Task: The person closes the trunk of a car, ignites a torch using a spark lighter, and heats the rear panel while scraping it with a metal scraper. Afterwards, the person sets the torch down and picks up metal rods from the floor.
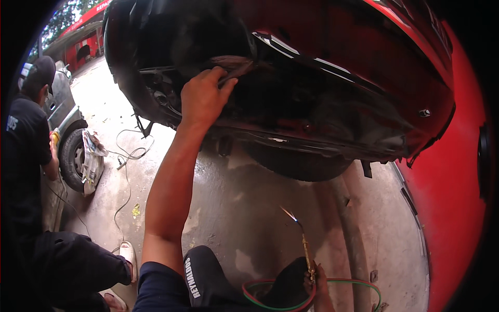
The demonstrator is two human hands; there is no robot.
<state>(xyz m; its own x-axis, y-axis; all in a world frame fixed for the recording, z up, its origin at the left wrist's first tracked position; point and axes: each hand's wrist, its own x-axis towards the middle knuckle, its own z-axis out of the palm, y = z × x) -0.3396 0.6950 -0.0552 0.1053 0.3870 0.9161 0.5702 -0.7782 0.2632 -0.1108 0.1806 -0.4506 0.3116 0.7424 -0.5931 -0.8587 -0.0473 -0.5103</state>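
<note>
My left hand [205,99] reaches up to the dark car bumper [322,99]. Its fingers pinch a thin dark flat piece [236,74] against a dull, scuffed patch on the glossy surface; the exact kind is unclear. Low on the right, my right hand [319,281] is closed round the brass handle of a gas torch [305,247]. The torch is lit, and a small bright flame [290,215] points up and left, well below the bumper. Red and green hoses [260,299] loop from the torch across my legs.
At the left a co-worker [28,125] in dark clothes holds something yellow beside another vehicle's wheel [73,158]. A dark cable [127,182] trails over the concrete floor [223,208]. A red curved surface [452,208] stands at the right. Beneath the bumper is a tyre [301,165].
</note>
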